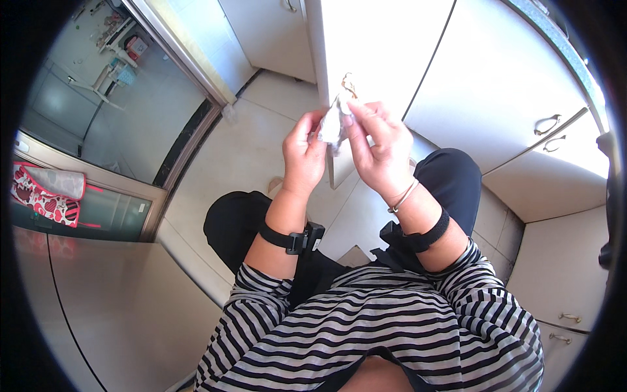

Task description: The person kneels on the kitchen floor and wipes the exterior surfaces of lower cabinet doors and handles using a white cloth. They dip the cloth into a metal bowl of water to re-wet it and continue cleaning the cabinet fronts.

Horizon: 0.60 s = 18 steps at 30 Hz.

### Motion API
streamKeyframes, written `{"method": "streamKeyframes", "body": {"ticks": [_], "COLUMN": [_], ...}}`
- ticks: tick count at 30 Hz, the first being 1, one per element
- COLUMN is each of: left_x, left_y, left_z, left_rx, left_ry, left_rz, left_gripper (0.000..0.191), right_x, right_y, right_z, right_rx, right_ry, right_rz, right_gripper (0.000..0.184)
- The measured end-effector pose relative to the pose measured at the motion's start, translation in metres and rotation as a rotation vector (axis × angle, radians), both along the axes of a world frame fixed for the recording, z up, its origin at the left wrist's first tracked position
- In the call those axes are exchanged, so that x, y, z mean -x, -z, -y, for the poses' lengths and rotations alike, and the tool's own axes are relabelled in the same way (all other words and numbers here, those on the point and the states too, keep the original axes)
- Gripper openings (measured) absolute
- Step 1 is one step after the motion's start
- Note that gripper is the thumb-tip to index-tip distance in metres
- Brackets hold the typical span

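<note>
Both of my hands are at the edge of an opened white cabinet door (334,169), around a curved metal handle (348,84) near its top edge. A crumpled pale cloth or wipe (333,122) is pinched between my left hand (306,147) and my right hand (379,144). The fingers of my right hand press on the cloth just below the handle. My left hand holds its lower left side. Glare on the door hides where the cloth ends and whether it touches the handle.
White cabinets (490,93) with metal handles stand at the right, under a stone countertop edge (553,34). A glass sliding door (132,98) is at the left, with a heart-patterned cloth (54,193) hanging below it. A smooth appliance or cabinet (122,294) fills the lower left. Tiled floor (259,127) lies between.
</note>
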<state>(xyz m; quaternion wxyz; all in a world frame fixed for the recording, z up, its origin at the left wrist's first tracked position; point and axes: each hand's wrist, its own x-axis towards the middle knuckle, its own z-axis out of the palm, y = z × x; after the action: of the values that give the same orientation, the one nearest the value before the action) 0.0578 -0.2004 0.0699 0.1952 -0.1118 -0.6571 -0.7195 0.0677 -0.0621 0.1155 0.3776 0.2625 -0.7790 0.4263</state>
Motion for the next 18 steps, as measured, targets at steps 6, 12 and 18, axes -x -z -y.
{"method": "streamKeyframes", "body": {"ticks": [6,12,18], "left_x": [-0.0016,-0.0005,-0.0036], "left_y": [0.002,0.0018,0.0013], "left_z": [-0.0034,-0.0028,-0.0015], "left_rx": [-0.033,-0.002,0.051], "left_ry": [-0.028,0.001,-0.007], "left_rz": [-0.004,0.023,0.061], "left_gripper": [0.016,0.017,0.021], "right_x": [0.0056,0.0007,0.0008], "right_y": [0.0034,0.0035,0.0011], "right_z": [0.0024,-0.0015,0.0002], "right_rx": [-0.001,0.001,-0.018], "right_ry": [-0.008,-0.025,0.003], "right_rz": [-0.049,0.022,-0.018], "right_gripper": [0.023,0.021,0.022]}}
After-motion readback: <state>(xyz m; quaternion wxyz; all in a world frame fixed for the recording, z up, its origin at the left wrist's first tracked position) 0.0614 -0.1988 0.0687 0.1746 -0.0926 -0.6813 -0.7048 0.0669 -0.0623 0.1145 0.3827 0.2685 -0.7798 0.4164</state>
